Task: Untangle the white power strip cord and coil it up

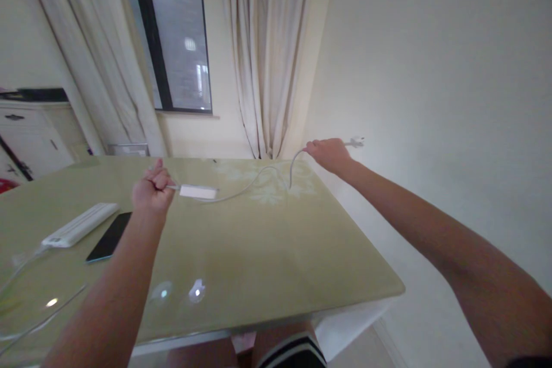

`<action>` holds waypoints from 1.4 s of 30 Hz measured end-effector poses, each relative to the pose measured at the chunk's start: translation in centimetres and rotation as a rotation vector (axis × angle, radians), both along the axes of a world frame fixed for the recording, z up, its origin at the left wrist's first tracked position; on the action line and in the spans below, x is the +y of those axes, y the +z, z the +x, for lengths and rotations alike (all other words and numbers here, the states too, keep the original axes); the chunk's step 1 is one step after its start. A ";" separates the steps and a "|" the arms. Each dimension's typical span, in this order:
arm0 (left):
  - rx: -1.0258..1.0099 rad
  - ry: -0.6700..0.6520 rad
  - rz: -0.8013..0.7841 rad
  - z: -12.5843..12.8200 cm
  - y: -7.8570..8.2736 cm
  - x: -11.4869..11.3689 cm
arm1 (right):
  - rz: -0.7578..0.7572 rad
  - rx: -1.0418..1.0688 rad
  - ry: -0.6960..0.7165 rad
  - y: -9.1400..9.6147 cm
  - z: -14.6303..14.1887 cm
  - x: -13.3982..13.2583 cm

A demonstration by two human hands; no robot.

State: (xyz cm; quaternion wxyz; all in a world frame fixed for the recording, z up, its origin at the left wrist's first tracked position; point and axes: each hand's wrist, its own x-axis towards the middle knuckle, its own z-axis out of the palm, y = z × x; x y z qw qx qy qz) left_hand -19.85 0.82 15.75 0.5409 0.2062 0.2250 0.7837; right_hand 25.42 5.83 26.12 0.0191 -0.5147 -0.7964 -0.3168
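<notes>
My left hand [153,188] is closed on the thin cord at one end of a white power adapter [198,191], which is held just over or on the table. From the adapter's far side a white cable [254,179] curves across the tabletop and rises to my right hand [330,153]. That hand is closed around the cable close to its end, out past the table's back right corner. A plug with metal prongs [357,141] sticks out beyond my right fist, pointing toward the wall.
On the pale green table [241,264], a white power strip [81,224] lies at left beside a dark phone [110,237]. Another loose cable [52,315] crosses the front left. A wall [431,69] rises at right, curtains [271,57] and a window behind.
</notes>
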 end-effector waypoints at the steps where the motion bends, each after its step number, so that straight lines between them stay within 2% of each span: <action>1: -0.106 -0.020 0.014 1.0 -1.4 0.3 | -0.067 0.001 0.018 -1.7 -0.9 0.3; 3: -0.233 -0.087 0.022 3.5 -4.3 0.9 | -0.188 0.016 0.045 -5.5 -2.9 0.4; 5: -0.273 -0.122 -0.017 5.8 -6.7 1.4 | -0.296 0.050 0.084 -9.1 -5.0 0.0; 8: -0.259 -0.119 -0.122 7.8 -9.2 2.2 | -0.395 0.065 0.158 -13.1 -7.8 -1.1; 11: -0.193 -0.122 -0.204 7.9 -11.0 2.7 | -0.417 0.055 0.235 -15.3 -10.0 -2.5; 16: 0.019 -0.074 -0.294 7.0 -13.6 2.7 | -0.535 0.027 0.249 -17.6 -13.0 -5.2; 18: 0.282 0.047 -0.353 6.8 -14.3 2.7 | -0.573 0.045 0.237 -18.8 -13.8 -5.9; 23: 1.159 0.482 -0.550 6.8 -15.2 2.1 | -0.595 0.262 0.123 -22.5 -14.0 -6.0; 26: 1.610 0.689 -0.518 6.9 -15.7 1.2 | -0.590 0.456 0.137 -24.3 -13.1 -5.3; 29: 1.902 0.730 -0.428 6.7 -16.5 0.8 | -0.581 0.653 0.231 -24.9 -11.6 -4.4; 31: 2.014 0.662 -0.335 6.2 -17.1 1.1 | -0.483 0.753 0.181 -24.6 -10.2 -3.8; 34: 2.039 0.344 -0.221 5.5 -17.9 2.0 | -0.254 0.780 -0.119 -23.7 -7.4 -2.8; 36: 1.950 0.143 -0.173 5.2 -17.9 2.4 | -0.188 0.774 -0.332 -23.4 -5.4 -2.4; 39: 1.784 -0.131 -0.126 4.7 -16.6 2.0 | -0.295 0.924 -0.530 -23.4 -2.9 -1.8; 42: 1.623 -0.496 -0.115 4.2 -14.7 0.4 | -0.399 1.155 -0.572 -23.8 -1.4 -1.3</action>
